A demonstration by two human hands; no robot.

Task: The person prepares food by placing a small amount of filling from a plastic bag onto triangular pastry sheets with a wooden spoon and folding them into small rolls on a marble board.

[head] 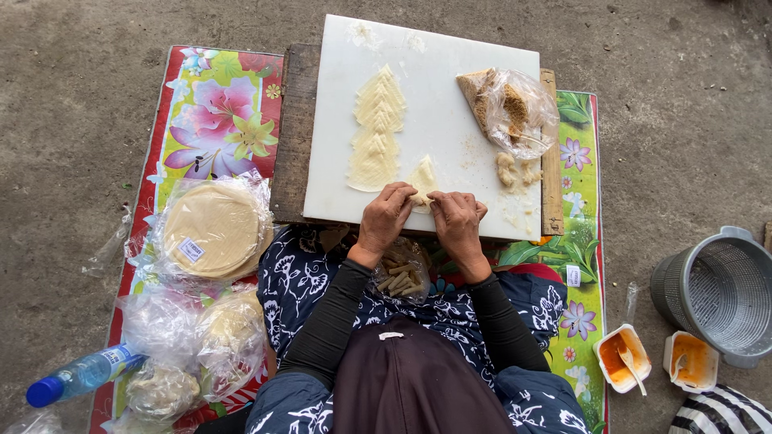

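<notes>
**Both hands pinching a wrapper at the board's near edge**

Bare concrete floor lies all around, with a flowered mat spread on it and a white board set on a wooden worktop. At the board's near edge the left hand and right hand sit close together, the grip of each pressed together on a small pale wrapper. Left of it, a row of cut wrappers overlaps up the board. A bag of filling lies at the far right, with filling lumps just below it. A bag of finished rolls rests in the lap. On the mat's left sits a bagged stack of round wrappers, and a bottle near it. Two sauce tubs and a grey basket stand on the right.
</notes>
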